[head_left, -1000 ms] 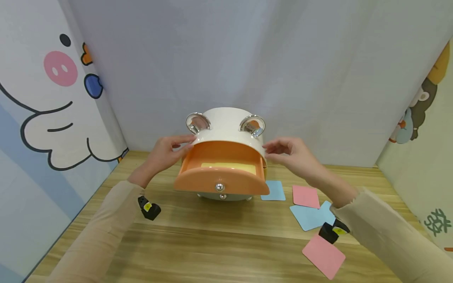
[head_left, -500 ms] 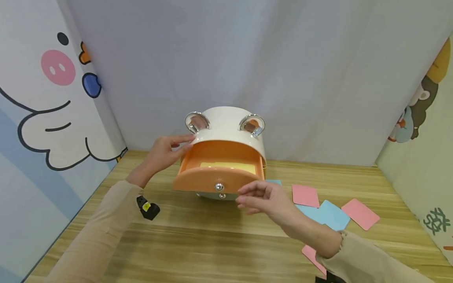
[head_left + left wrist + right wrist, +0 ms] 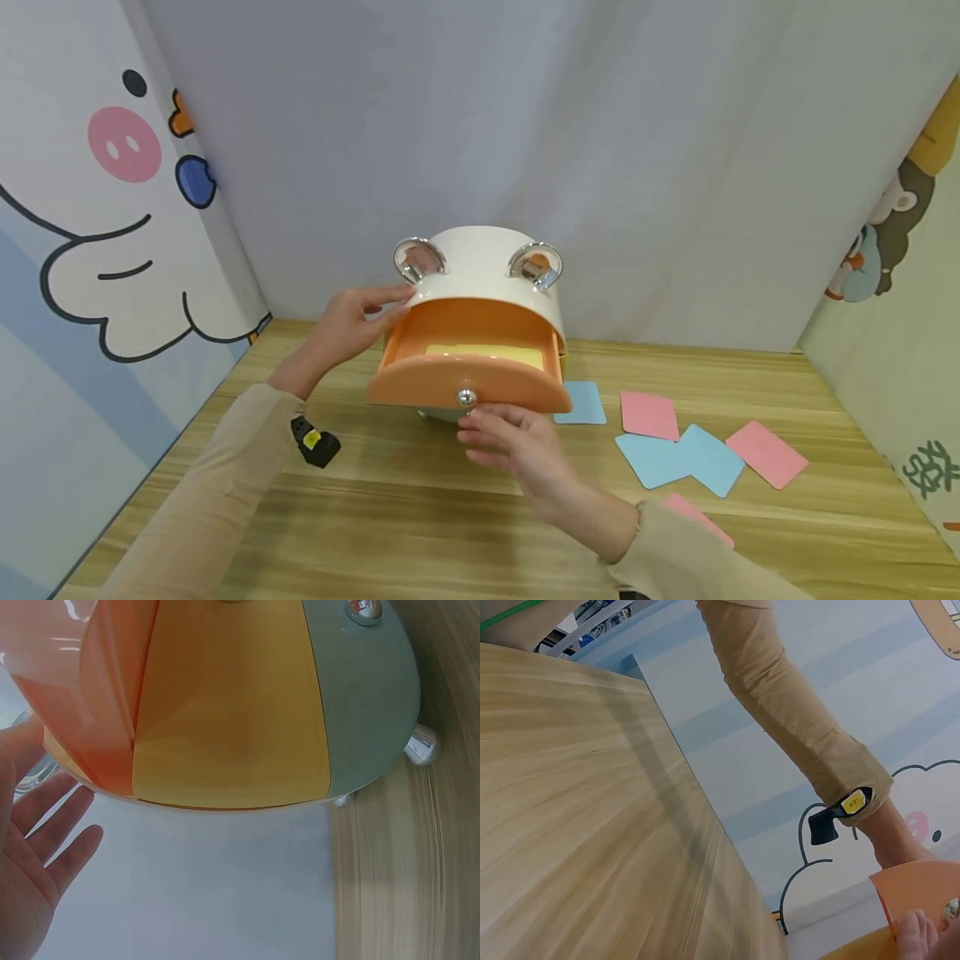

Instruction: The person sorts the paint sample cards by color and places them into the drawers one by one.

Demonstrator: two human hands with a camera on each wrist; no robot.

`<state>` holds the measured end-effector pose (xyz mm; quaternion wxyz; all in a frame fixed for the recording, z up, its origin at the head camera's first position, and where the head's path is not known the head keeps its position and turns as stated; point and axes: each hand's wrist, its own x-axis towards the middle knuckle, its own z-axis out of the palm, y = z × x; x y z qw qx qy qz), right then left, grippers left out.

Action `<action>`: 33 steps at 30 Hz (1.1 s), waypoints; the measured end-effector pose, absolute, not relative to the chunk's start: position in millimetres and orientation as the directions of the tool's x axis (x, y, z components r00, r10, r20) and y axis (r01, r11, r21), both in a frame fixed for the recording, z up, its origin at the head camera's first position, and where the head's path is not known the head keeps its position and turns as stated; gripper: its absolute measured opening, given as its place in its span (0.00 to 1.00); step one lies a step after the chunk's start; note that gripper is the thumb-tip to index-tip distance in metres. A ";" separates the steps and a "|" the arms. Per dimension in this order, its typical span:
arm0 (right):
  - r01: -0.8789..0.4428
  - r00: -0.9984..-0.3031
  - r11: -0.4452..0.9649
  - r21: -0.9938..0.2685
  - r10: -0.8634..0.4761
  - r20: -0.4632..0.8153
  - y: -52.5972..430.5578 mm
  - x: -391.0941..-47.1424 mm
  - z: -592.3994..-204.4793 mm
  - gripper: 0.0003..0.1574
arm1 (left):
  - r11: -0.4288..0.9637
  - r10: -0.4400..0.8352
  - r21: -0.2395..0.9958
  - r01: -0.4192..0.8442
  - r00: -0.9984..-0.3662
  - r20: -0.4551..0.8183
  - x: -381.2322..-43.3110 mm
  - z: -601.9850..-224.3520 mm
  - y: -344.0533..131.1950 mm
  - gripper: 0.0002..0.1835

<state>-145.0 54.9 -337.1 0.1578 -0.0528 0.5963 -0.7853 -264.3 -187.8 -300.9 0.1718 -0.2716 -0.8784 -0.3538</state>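
Note:
A small white desktop drawer cabinet (image 3: 480, 258) with silvery ears stands on the table. Its orange top drawer (image 3: 420, 383) is pulled out, and yellow paper (image 3: 483, 353) lies inside. Below it, the left wrist view shows a yellow drawer front (image 3: 232, 705) and a green drawer front (image 3: 367, 697), both closed. My left hand (image 3: 352, 325) rests against the cabinet's left side, fingers extended. My right hand (image 3: 517, 450) is in front of the orange drawer, its fingertips just below the silver knob (image 3: 466, 397), fingers loosely bent. Whether those fingertips touch anything is unclear.
To the cabinet's right lie blue cards (image 3: 581, 403) and pink cards (image 3: 648, 415), some overlapping, on the wooden table (image 3: 360, 533). A grey backdrop (image 3: 660, 183) hangs close behind, and printed panels (image 3: 90, 250) flank both sides.
My right hand has left the cabinet's right side and come down and leftward to the front of the orange drawer. My left hand stays in place. The drawer looks unmoved.

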 end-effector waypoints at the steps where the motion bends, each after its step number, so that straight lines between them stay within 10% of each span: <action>1: 0.167 -0.957 -0.246 -0.955 -0.274 -0.097 52.8 -143.8 -337.4 0.19 | 0.601 0.354 0.531 0.597 -0.795 0.493 -264.4 -301.2 -187.7 0.16; 9: -0.136 -0.989 -0.176 -0.975 -0.034 0.144 37.2 -139.1 -344.7 0.15 | 0.602 0.353 0.542 0.586 -0.804 0.478 -263.2 -301.5 -188.4 0.17; 17: -0.549 -0.836 0.034 -0.835 0.003 0.549 37.1 -150.4 -358.3 0.11 | 0.590 0.359 0.543 0.597 -0.797 0.486 -263.2 -301.3 -187.7 0.17; 33: -0.651 -0.753 0.146 -0.745 0.009 0.658 34.5 -178.0 -359.0 0.09 | 0.586 0.361 0.548 0.597 -0.798 0.483 -264.0 -300.2 -188.8 0.16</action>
